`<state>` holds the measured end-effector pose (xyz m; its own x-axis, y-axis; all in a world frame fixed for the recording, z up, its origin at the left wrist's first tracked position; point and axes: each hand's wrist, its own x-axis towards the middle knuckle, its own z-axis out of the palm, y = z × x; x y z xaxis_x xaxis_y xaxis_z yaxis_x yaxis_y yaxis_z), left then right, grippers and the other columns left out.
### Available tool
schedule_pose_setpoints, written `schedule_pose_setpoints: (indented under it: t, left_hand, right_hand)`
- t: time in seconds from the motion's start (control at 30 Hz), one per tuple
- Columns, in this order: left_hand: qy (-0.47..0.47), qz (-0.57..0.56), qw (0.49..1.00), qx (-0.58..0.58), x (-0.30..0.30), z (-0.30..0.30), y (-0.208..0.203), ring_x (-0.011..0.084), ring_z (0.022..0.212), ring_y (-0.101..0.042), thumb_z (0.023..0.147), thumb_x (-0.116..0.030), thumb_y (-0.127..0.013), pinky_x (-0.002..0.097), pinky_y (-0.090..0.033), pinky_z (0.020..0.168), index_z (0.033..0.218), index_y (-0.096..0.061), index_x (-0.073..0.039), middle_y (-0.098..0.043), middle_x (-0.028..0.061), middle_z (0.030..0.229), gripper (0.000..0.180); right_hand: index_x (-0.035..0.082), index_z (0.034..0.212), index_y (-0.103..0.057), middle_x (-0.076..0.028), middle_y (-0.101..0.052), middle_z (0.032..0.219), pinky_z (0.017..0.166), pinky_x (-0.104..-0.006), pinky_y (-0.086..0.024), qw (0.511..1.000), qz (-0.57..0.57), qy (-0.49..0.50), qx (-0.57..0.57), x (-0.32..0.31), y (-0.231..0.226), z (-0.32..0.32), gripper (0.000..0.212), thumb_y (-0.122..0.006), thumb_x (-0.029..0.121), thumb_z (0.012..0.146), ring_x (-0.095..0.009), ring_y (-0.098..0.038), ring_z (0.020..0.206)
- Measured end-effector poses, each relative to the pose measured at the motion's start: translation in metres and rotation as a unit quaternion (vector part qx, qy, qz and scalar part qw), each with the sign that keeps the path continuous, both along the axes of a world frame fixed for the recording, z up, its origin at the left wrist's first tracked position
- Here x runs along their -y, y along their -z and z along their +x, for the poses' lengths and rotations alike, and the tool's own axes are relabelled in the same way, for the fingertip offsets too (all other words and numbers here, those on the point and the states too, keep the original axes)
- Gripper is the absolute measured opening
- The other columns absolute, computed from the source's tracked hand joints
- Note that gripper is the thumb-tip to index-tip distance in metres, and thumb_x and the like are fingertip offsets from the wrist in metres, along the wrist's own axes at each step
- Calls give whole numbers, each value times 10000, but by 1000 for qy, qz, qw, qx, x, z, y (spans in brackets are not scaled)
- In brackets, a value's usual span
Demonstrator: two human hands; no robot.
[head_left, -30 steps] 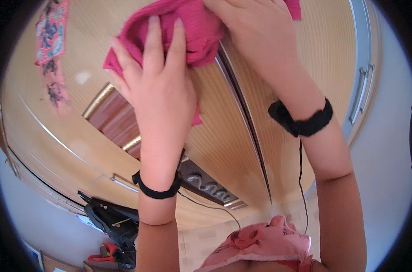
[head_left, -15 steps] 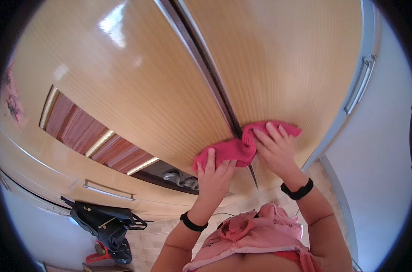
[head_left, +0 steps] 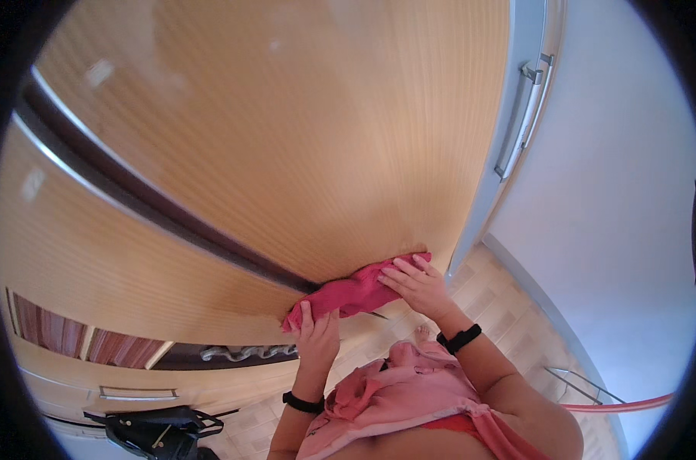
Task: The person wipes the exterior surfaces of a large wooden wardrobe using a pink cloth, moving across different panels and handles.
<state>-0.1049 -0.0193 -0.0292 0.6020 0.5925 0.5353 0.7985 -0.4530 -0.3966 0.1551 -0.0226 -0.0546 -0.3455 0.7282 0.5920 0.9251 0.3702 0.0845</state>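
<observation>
A crumpled, knitted-looking pink cloth (head_left: 353, 295) lies stretched sideways against the low part of a glossy wood-grain cabinet door (head_left: 348, 146). It crosses the dark gap (head_left: 172, 205) between two door panels. My left hand (head_left: 319, 336) grips the cloth's left end, its fingers over the fabric. At the other end, my right hand (head_left: 423, 291) presses the cloth to the door with fingers laid across it. Both wrists wear black bands. The fabric hides the door surface behind it.
Silver handles (head_left: 526, 115) stick out along the cabinet's right edge, beside a pale wall (head_left: 616, 176). A brownish striped panel (head_left: 49, 326) is set into the left door. Below it, a black bag (head_left: 152, 433) hangs near a drawer handle (head_left: 137, 394). Tiled floor (head_left: 497, 307) shows beneath.
Both hands have moved the pink cloth down and to the left in the picture, and it is now straighter. The view has shifted right, so more wall and floor show.
</observation>
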Motion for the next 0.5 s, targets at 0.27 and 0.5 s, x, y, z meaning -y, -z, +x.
schedule_pose_setpoints:
  t: [0.27, 0.5]
  left_hand:
    - [53, 30, 998, 26, -35, 69, -36, 356, 1331, -298, 831, -223, -530, 512, -179, 1038, 1089, -659, -246, -573, -54, 1174, 290]
    - [151, 3, 987, 62, -48, 125, -67, 366, 1183, -442, 777, -153, -588, 688, -203, 1011, 1027, -635, -60, -556, 105, 971, 271]
  right_hand:
    - [174, 1211, -566, -7, -502, 1319, 1092, -422, -249, 987, 102, 62, -109, -19, -51, 47, 460, -562, 162, 751, -211, -411, 1280]
    - [60, 1149, -568, -151, -491, 1291, 1068, -520, -234, 953, 139, 8, -269, -40, -101, 60, 435, -577, 172, 729, -400, -370, 1285]
